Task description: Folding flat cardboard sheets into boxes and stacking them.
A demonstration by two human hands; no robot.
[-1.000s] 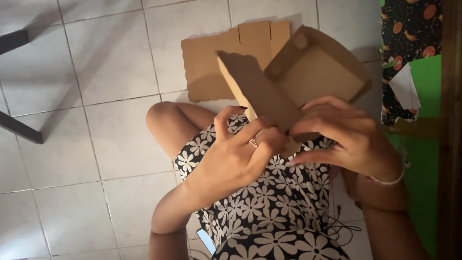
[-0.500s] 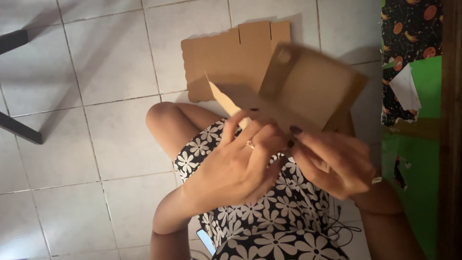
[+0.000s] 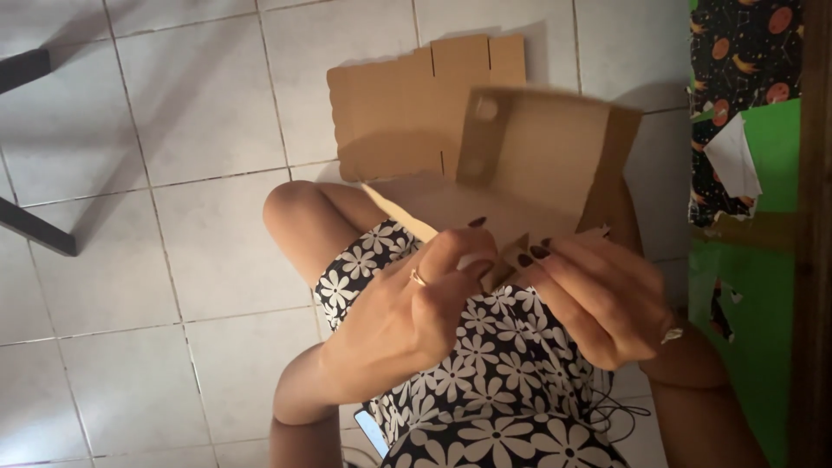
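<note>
A brown cardboard box, partly folded, is held over my lap, its open side toward me and its flaps raised. My left hand, with a ring on one finger, grips the box's near flap from the left. My right hand pinches the same near edge from the right, dark-painted nails on the cardboard. Both hands meet at the box's lower rim above my flower-print dress. My bare knee shows to the left of the box.
A flat die-cut cardboard sheet lies on the pale tiled floor beyond the box. Dark furniture legs cross the left edge. A green surface with patterned cloth and paper scraps runs along the right.
The box has been turned so its open inside faces me and a flap with round holes stands up. My right hand slid down from the box's side to its near edge.
</note>
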